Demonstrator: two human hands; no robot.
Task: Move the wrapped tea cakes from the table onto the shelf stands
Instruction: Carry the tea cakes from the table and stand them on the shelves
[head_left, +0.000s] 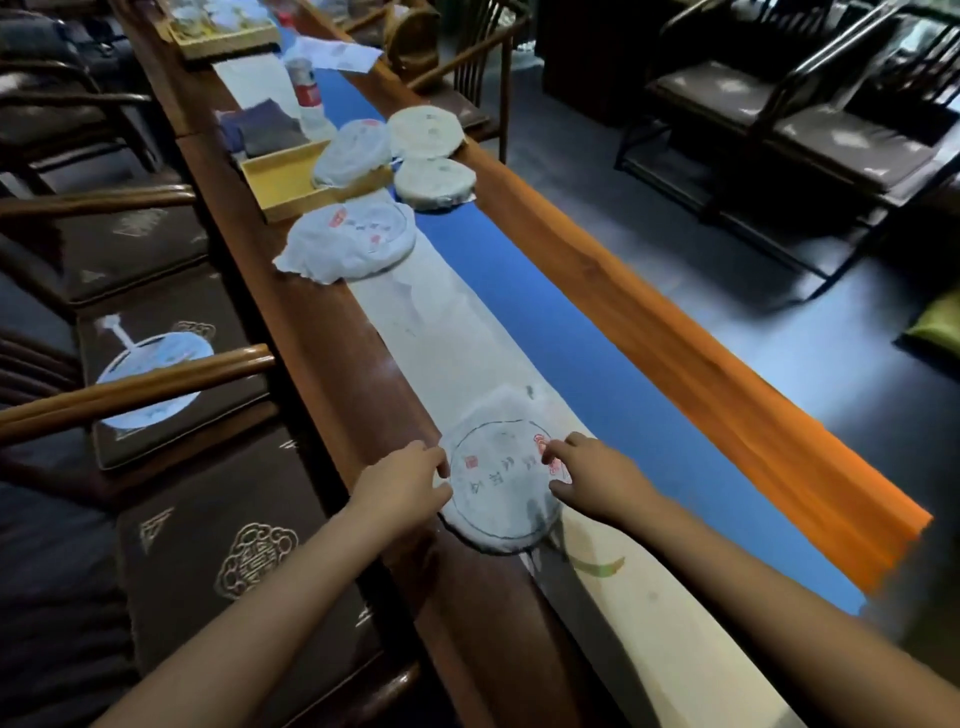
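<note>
A long wooden table (597, 270) runs away from the person, with a pale cloth runner (467, 343) and a blue strip (571, 332) lying along its top. Close to the person, a round tea cake (501, 480) in thin white paper lies flat on the pale runner, right by the near edge of the table. It has a dark ring and small red stamps printed on its paper. The left hand (400, 486) is at the left edge of this cake, and its fingers bend a little and touch the rim. The right hand (592, 478) is at the right edge, with its fingertips curled down onto the paper. It looks like both hands only touch the cake and have not picked it up, but the view is a bit blurry, so the grip is hard to be sure of. Farther up the table lie four more wrapped cakes. A big loose-wrapped cake (353, 241) sits on the runner. Behind it, one cake (353, 153) leans on a yellow wooden tray (280, 179). Two more cakes (435, 183) lie beside the tray, one behind the other. A small bottle with a red label (309, 93) stands past them. Wooden chairs with dark brown cushions (208, 551) line the left side of the table
</note>
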